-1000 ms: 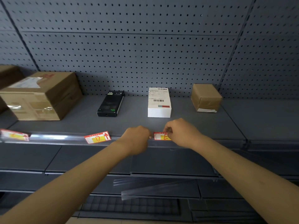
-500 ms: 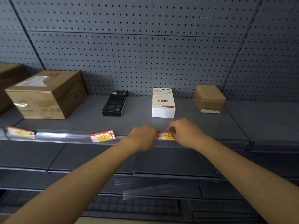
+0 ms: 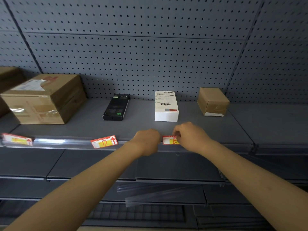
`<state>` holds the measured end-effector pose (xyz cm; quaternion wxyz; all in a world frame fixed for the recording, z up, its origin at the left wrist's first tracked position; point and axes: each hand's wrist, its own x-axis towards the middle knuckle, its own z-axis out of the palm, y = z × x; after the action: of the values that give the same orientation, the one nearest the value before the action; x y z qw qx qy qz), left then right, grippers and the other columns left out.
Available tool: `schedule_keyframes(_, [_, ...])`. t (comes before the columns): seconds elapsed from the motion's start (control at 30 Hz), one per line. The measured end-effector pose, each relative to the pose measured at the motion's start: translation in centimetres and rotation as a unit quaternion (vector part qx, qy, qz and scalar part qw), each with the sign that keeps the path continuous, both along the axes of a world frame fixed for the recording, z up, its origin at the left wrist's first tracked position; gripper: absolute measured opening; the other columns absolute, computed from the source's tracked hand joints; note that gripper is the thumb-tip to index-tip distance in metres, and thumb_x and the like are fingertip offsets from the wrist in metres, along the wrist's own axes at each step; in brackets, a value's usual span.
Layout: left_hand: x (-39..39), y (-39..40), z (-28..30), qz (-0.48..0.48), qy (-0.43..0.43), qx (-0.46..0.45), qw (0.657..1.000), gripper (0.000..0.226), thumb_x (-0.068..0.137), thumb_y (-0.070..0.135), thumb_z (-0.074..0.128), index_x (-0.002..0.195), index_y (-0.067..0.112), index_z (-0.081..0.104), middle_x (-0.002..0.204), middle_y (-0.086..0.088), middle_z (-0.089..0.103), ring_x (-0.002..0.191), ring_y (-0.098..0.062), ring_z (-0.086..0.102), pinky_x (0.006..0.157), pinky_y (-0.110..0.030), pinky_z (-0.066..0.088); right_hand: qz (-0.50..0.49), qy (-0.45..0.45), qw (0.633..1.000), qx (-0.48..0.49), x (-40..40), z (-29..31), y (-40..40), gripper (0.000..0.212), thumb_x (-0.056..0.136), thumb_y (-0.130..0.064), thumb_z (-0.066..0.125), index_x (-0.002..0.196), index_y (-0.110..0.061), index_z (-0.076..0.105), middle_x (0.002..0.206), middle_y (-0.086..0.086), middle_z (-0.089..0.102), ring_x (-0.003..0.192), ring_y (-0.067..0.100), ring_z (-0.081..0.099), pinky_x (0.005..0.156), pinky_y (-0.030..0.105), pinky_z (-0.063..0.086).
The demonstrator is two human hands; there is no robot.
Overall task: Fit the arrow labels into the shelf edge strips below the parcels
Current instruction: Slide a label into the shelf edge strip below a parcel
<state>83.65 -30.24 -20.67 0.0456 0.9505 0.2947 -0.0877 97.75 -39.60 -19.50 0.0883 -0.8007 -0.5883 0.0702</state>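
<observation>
A red and yellow arrow label marked E (image 3: 170, 140) sits at the shelf edge strip (image 3: 63, 142), below the white parcel (image 3: 166, 106). My right hand (image 3: 190, 136) pinches its right end and hides the arrow. My left hand (image 3: 147, 141) is closed at the strip just left of the label, fingers hidden. A label marked D (image 3: 104, 141) sits tilted in the strip below the black box (image 3: 116, 107). Another label (image 3: 16, 139) lies at the far left, below the big cardboard box (image 3: 44, 99).
A small cardboard parcel (image 3: 213, 101) stands at the right of the shelf, with no label under it. Loose clear strips (image 3: 160, 194) lie on a lower shelf. A perforated grey back panel (image 3: 150, 55) rises behind the parcels.
Both hands stay at the E label, with the left hand a little apart from it now. The view has drifted slightly, so the shelf sits further right in frame.
</observation>
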Motion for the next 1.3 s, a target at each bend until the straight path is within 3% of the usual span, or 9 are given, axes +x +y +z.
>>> schedule_keyframes(0.27, [-0.4, -0.8, -1.1, -0.003, -0.008, 0.068, 0.998, 0.031, 0.091, 0.003, 0.051, 0.120, 0.007, 0.059, 0.125, -0.011, 0.053, 0.108, -0.032, 0.061, 0.087, -0.041, 0.049, 0.003, 0.003, 1.000, 0.012, 0.6, -0.1, -0.3, 0.024, 0.091, -0.012, 0.052, 0.104, -0.020, 0.070, 0.111, 0.006, 0.069, 0.094, 0.024, 0.064, 0.076, 0.035, 0.053])
schedule_keyframes(0.5, [-1.8, 0.0, -1.3, -0.016, -0.018, 0.046, 0.999, 0.041, 0.088, 0.000, 0.048, 0.125, 0.014, 0.062, 0.127, -0.010, 0.058, 0.114, -0.031, 0.059, 0.095, -0.041, 0.050, -0.004, 0.022, 1.000, 0.015, 1.2, -0.2, -0.8, 0.023, 0.091, -0.012, 0.053, 0.105, -0.019, 0.070, 0.113, 0.007, 0.068, 0.098, 0.025, 0.064, 0.081, 0.039, 0.055])
schedule_keyframes(0.87, [-1.6, -1.1, -2.9, -0.037, -0.002, 0.052, 0.998, 0.033, 0.091, 0.005, 0.050, 0.121, 0.011, 0.062, 0.125, -0.012, 0.062, 0.111, -0.031, 0.061, 0.095, -0.042, 0.051, -0.002, 0.041, 0.999, 0.024, 0.9, -0.7, -1.0, 0.020, 0.092, -0.013, 0.054, 0.103, -0.018, 0.070, 0.109, 0.006, 0.070, 0.092, 0.021, 0.065, 0.073, 0.030, 0.050])
schedule_keyframes(1.03, [-1.5, -1.1, -3.1, -0.056, -0.071, 0.064, 0.994, 0.047, 0.091, 0.004, 0.050, 0.134, 0.020, 0.055, 0.132, -0.006, 0.058, 0.114, -0.027, 0.060, 0.095, -0.039, 0.051, -0.009, 0.045, 0.998, 0.034, 1.4, -0.7, -1.2, 0.019, 0.092, -0.014, 0.054, 0.100, -0.019, 0.070, 0.107, 0.004, 0.071, 0.091, 0.021, 0.065, 0.073, 0.031, 0.052])
schedule_keyframes(1.3, [-1.4, -1.1, -2.9, -0.065, -0.083, 0.074, 0.992, 0.053, 0.089, 0.005, 0.053, 0.139, 0.022, 0.050, 0.131, -0.004, 0.052, 0.116, -0.023, 0.055, 0.093, -0.035, 0.048, -0.009, 0.046, 0.998, 0.038, 1.5, -0.9, -1.1, 0.018, 0.091, -0.014, 0.056, 0.101, -0.019, 0.071, 0.108, 0.005, 0.071, 0.092, 0.021, 0.065, 0.075, 0.034, 0.054])
